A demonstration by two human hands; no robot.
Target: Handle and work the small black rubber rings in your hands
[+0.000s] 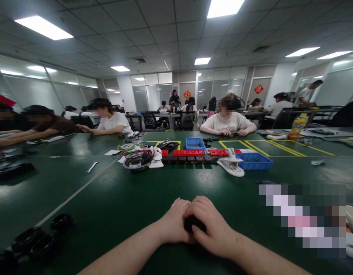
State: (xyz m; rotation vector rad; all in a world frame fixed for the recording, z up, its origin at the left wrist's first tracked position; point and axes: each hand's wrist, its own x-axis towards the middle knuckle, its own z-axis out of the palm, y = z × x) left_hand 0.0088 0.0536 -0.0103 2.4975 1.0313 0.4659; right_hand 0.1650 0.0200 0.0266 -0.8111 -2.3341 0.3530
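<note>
Both hands meet at the lower middle, over the green table (130, 198). Between them is a small black object (195, 224), mostly covered by fingers, so its shape is unclear. My left hand (175, 221) is closed against its left side. From the right, my right hand (209, 225) wraps over its top, the thumb lying at the near side. Several black round parts (44, 240) sit at the lower left, apart from both hands.
Farther forward stand a metal bowl of cables (137, 165), red sockets (188, 152), a white clamp (232, 164) and a blue tray (254, 162). A wrench (92, 167) lies left. People sit across and at the left. A bottle (298, 126) stands right.
</note>
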